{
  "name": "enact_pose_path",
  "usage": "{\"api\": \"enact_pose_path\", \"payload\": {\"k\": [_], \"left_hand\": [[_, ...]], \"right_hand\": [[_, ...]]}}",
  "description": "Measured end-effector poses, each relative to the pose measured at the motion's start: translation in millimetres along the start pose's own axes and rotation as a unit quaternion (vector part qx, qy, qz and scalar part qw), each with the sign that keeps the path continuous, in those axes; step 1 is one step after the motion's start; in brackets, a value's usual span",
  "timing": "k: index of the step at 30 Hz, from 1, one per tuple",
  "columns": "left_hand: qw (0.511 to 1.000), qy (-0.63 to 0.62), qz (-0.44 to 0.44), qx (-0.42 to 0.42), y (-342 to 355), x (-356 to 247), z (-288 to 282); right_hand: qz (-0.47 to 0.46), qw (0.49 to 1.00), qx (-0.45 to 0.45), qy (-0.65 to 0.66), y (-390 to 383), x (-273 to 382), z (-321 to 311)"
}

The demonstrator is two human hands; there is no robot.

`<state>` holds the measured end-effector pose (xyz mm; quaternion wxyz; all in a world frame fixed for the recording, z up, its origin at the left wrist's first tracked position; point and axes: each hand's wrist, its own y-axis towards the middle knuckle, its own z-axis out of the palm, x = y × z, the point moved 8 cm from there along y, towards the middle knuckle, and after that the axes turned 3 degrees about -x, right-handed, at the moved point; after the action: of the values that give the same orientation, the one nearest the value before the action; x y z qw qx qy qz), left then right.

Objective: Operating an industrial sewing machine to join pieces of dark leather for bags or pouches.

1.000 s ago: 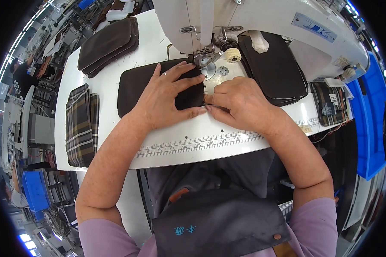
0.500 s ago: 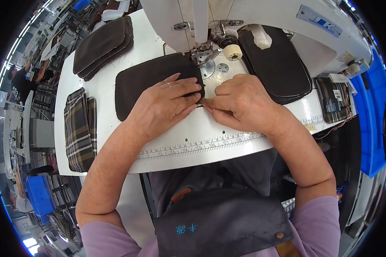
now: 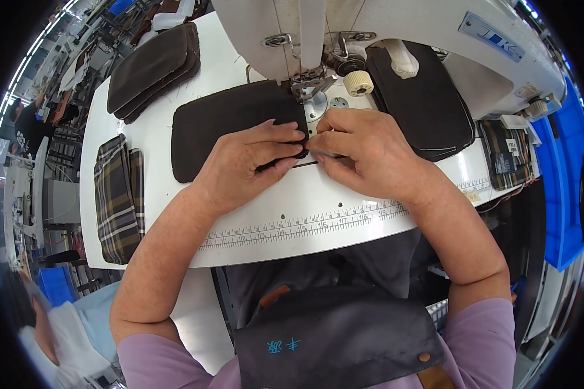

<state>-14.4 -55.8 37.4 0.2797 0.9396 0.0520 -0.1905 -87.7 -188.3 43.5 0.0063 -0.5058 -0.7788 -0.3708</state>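
A dark brown, round-cornered panel (image 3: 230, 126) lies flat on the white sewing table, its far right edge by the presser foot (image 3: 303, 87) of the sewing machine. My left hand (image 3: 250, 159) rests over its right part, fingers stretched across it, thumb and fingertips closed on the near right corner. My right hand (image 3: 363, 152) meets it there, thumb and fingers pinched together at the same corner. Something thin and greyish shows between the right fingers, too small to name. The fingertips of both hands nearly touch and partly hide the corner.
Stacked dark panels lie at the far left (image 3: 156, 71) and under the machine arm (image 3: 425, 97). Plaid pieces sit at the left (image 3: 118, 201) and right (image 3: 505, 155). A ruler strip (image 3: 305, 227) runs along the table's front. Blue bins (image 3: 561, 188) stand at right.
My right hand has lifted and bent its fingers more at the corner, while my left fingers have shifted slightly. The panel stays nearly in place. A person in white has appeared at lower left.
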Motion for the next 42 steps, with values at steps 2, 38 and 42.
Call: {"api": "enact_pose_path", "payload": {"k": [2, 38, 42], "left_hand": [[0.998, -0.047, -0.03, 0.005, -0.1, 5.2, 0.2], [0.992, -0.02, -0.126, 0.015, 21.9, 45.4, -3.7], [0.984, 0.115, -0.111, 0.074, 20.7, 18.7, 4.2]], "right_hand": [[0.007, 1.0, 0.003, 0.007, 1.1, -0.7, 0.0], [0.077, 0.99, 0.003, -0.118, 5.3, -21.4, 4.3], [0.081, 0.988, -0.014, -0.128, 3.2, -22.3, 2.3]]}}
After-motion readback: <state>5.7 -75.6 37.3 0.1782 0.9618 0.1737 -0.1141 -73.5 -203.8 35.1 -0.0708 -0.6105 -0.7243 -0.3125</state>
